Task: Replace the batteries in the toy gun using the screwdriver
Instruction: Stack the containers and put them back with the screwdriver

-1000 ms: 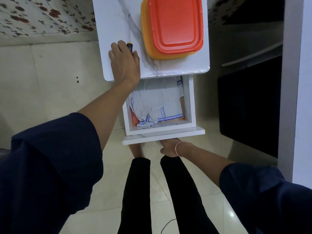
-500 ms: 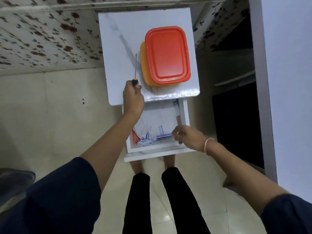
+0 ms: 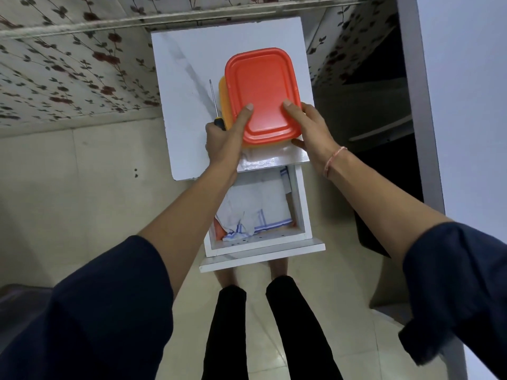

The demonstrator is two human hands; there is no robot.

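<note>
- Both hands clasp the red-lidded box point(image 3: 262, 97): left hand point(image 3: 225, 138) on its near-left corner, right hand point(image 3: 310, 133) near-right, thumbs pressing the lid.
- The screwdriver point(image 3: 214, 104) lies touching the left hand's far side; no toy gun shows.
- Lift the box level, I'd judge, clearing the screwdriver.
- Behind the grip the open drawer point(image 3: 260, 242) juts out; bare tabletop point(image 3: 181, 105) lies left.

The left hand point(image 3: 223, 141) hides most of the screwdriver point(image 3: 213, 102) handle.

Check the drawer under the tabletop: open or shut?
Open. The drawer is pulled out below the tabletop, showing folded cloth inside.
</note>
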